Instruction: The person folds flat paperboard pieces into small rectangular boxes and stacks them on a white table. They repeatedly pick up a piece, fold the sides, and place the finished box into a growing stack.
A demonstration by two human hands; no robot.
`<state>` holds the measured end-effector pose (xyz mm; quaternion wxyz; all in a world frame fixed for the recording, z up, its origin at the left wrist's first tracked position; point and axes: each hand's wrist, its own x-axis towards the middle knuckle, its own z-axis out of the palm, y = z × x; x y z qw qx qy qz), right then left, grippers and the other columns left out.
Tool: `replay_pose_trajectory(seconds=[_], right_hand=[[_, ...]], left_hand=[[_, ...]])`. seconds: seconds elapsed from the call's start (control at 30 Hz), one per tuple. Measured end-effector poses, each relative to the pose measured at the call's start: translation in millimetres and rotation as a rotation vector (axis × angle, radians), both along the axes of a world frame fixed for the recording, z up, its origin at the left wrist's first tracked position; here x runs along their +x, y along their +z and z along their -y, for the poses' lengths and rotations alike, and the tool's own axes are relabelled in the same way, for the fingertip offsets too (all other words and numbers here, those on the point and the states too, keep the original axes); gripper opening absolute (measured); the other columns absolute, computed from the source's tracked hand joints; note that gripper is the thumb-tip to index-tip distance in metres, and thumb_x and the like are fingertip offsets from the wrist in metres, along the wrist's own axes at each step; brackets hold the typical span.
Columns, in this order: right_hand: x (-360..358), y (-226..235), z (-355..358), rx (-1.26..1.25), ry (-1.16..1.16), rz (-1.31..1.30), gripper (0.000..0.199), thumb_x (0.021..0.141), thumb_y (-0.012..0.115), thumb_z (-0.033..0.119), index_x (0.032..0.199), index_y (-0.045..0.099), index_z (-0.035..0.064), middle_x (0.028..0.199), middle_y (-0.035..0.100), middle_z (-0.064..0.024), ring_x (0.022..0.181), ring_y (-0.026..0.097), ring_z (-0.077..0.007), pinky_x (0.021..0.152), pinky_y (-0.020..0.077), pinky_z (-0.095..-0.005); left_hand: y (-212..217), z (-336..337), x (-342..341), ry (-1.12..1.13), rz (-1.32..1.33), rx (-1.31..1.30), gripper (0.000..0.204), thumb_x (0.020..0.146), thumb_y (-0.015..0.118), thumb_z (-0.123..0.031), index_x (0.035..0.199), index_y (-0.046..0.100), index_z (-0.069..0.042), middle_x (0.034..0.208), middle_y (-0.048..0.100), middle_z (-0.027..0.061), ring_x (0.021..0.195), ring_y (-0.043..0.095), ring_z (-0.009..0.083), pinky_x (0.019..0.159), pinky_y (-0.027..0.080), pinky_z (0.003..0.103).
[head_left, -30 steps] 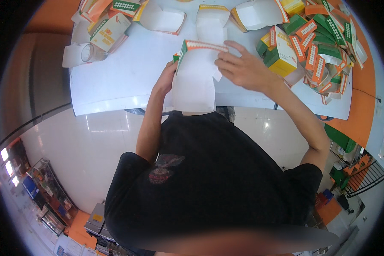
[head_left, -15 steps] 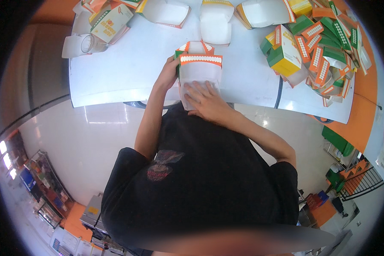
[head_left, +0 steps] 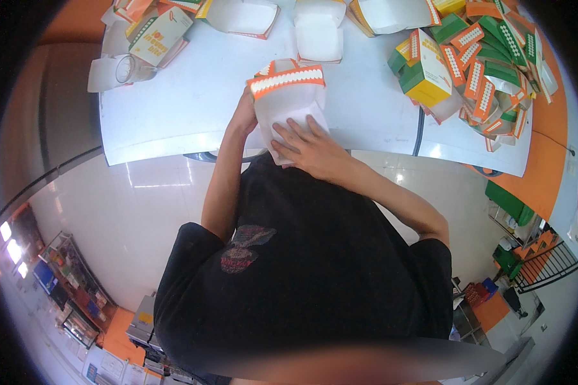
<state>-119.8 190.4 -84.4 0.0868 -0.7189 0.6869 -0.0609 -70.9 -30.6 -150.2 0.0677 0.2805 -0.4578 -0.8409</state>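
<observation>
An open cardboard food carton [head_left: 292, 99] stands at the table's near edge, close to my body. Its inside is white, and its front flap is orange with a row of white scallops. My left hand [head_left: 243, 117] holds the carton by its left side; most of its fingers are hidden behind the cardboard. Flat on the carton's white near panel lies my right hand [head_left: 315, 151], its fingers spread. Beyond the front flap, another orange edge shows; I cannot tell whether it belongs to a second carton.
Opened cartons with white insides [head_left: 318, 40] lie along the far side of the white table [head_left: 180, 119]. A heap of green, orange and yellow cartons [head_left: 485, 70] covers the right end. At the left, a clear cup [head_left: 126, 68] lies by a printed carton [head_left: 160, 38].
The carton has shifted slightly left and tilted, its front flap now slanting. My left hand moved with it. My right hand stays on the white panel with fingers spread.
</observation>
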Motion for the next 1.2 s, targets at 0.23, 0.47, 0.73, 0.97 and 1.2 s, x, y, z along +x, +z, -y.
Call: replay_pose_trajectory(seconds=[0.23,0.47,0.73,0.97,1.2], right_hand=[[12,-40,3,0.214,-0.060,0.385,0.068,0.104,0.045,0.056,0.154,0.042,0.0101,0.157,0.041,-0.0208,0.143,0.041,-0.0438,0.120,0.0269,-0.0594],[-39,11,1,0.548,-0.165,0.910,0.067,0.096,0.066,0.051,0.142,0.050,0.0047,0.146,0.052,-0.0230,0.134,0.052,-0.0301,0.102,0.0476,-0.0476],[-81,6,-14,-0.509,-0.584,0.823,0.092,0.072,0.086,0.058,0.140,0.054,0.0043,0.154,0.044,-0.0187,0.133,0.051,-0.0322,0.101,0.0482,-0.0448],[-60,-35,36,-0.761,-0.825,1.320,0.083,0.108,0.025,0.063,0.096,0.068,-0.0062,0.105,0.068,-0.0155,0.097,0.065,-0.0220,0.089,0.0511,-0.0350],[-48,-36,36,-0.743,-1.071,1.524,0.082,0.110,0.022,0.060,0.077,0.065,-0.0014,0.076,0.065,-0.0058,0.070,0.059,-0.0139,0.071,0.0478,-0.0288]], left_hand=[[11,-9,0,0.147,0.085,-0.022,0.049,0.098,0.069,-0.029,0.131,0.059,0.006,0.115,0.067,0.0101,0.103,0.064,0.0131,0.088,0.052,0.030],[3,-13,10,0.179,-0.036,-0.182,0.060,0.093,0.075,-0.032,0.140,0.054,-0.002,0.121,0.064,0.0088,0.110,0.060,0.0170,0.097,0.049,0.032],[14,-9,11,-0.091,-0.196,-0.358,0.089,0.079,0.086,-0.037,0.151,0.041,-0.008,0.138,0.054,0.0102,0.127,0.052,0.0218,0.110,0.040,0.036],[57,-16,14,-0.345,-0.239,-0.552,0.098,0.070,0.093,-0.027,0.150,0.040,-0.007,0.138,0.055,0.0120,0.133,0.051,0.0239,0.113,0.039,0.036],[53,-36,24,-0.046,-0.419,-0.550,0.078,0.089,0.071,-0.054,0.141,0.049,-0.001,0.137,0.056,0.0166,0.127,0.055,0.0280,0.111,0.042,0.040]])
